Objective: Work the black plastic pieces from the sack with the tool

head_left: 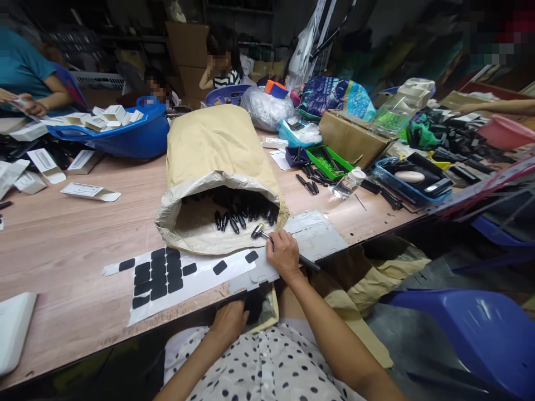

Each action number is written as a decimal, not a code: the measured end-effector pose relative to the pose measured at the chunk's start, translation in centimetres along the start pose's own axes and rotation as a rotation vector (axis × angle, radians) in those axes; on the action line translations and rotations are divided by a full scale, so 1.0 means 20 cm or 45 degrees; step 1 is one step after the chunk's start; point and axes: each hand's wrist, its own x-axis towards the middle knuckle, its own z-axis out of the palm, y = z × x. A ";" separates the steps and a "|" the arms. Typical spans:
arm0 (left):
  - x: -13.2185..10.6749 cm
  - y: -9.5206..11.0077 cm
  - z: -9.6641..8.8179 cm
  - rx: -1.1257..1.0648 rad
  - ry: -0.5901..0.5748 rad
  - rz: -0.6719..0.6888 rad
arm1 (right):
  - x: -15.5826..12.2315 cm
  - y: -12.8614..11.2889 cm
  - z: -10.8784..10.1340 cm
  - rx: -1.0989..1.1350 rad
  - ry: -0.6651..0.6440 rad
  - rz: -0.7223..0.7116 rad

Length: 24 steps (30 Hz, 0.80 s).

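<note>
Bulky sack (217, 142) ahead, mouth (194, 225) wide.

In dim light, a blue plastic seat (480, 328) stands beside the wood-grain table (83, 234).

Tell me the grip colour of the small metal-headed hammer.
Black; the hammer grip shows best in the head view.

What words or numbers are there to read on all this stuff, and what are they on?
None that I can read for sure.
White box lying at left: tiny print, too small.
White carton behind the paper sack: print too small.
Blue bag at the back: pale lettering, too blurred.
Hammer: no lettering I can make out.
</note>
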 end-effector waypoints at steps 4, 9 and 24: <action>-0.06 0.08 -0.09 -0.202 -0.072 0.260 | 0.01 -0.01 0.00 0.010 0.001 0.008; -0.05 0.22 -0.11 -0.411 -0.283 0.650 | 0.02 -0.02 -0.01 0.009 -0.066 0.037; 0.02 0.75 0.20 0.251 0.384 1.537 | 0.26 0.03 -0.04 -0.160 -0.379 -0.105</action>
